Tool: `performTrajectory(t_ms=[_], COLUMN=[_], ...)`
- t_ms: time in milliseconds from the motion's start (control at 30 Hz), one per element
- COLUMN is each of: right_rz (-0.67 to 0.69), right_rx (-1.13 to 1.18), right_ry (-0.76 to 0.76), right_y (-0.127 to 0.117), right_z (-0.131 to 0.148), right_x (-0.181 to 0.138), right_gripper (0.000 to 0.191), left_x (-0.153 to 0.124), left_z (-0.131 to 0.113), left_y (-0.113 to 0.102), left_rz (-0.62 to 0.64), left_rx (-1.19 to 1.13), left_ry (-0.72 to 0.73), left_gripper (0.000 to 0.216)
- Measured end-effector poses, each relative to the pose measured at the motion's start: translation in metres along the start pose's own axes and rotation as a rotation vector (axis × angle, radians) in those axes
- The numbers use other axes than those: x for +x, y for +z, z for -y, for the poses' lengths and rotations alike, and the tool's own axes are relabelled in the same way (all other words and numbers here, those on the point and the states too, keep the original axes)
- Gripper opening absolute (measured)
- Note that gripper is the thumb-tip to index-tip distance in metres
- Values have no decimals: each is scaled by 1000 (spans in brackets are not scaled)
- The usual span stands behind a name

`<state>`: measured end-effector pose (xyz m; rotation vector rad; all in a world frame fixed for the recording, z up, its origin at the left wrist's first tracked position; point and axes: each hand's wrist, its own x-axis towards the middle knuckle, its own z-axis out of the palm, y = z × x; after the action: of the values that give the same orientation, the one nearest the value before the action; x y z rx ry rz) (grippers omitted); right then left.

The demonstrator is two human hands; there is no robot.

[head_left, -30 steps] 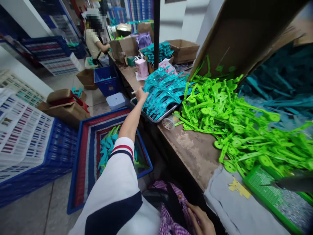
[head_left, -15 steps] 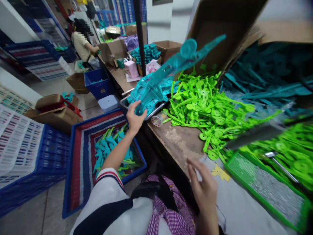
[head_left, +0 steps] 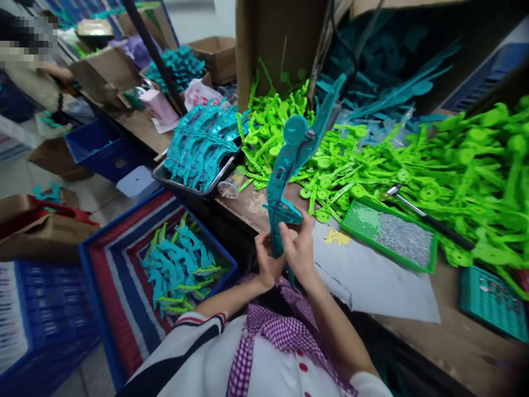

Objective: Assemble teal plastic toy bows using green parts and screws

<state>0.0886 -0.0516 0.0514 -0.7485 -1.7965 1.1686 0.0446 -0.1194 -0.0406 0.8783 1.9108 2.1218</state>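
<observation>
Head view: teal plastic shell held upright over the lap, just off the bench edge, ribbed inner face toward the wearer, presumably so its thin wires can be seen. Left hand: fingers curled closed at the lower end. Right hand: thumb and fingers pinched closed on the same end, thumb on the near side; two-handed grip probably steadies the tall piece. Similar shells lie in rows in a dark tray, likely to save space. Hammer rests beside a green basket of metal bits, apparently for easy reach.
</observation>
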Motion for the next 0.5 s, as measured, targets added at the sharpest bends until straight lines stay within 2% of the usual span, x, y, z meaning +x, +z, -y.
performTrajectory(t_ms=[67,167,233,333,367,433,500], right_rz=[-21,-11,-22,-61,-54,26,211], right_rx=[-51,-126,-158,-173,-179,-220,-327], right_ry=[-33,-40,-8,28,31,42,81], right_y=[-16,-40,-52,-70,-78,-100,-130], right_z=[-2,-9,-14,-24,-29,-41,-52], right_x=[5,4,3,0,-3,-12,-23], right_gripper=[59,65,64,57,55,54,54], left_x=[-6,-18,-26,-24,-19,0,24], left_z=[3,12,20,26,25,15,-4], left_y=[18,33,36,24,17,-2,-19], left_rz=[87,178,279,520,592,686,735], left_rx=[-27,-85,-128,-131,-92,47,219], left_ry=[-15,-23,-27,50,117,280,417], left_gripper=[76,86,93,101,97,75,50])
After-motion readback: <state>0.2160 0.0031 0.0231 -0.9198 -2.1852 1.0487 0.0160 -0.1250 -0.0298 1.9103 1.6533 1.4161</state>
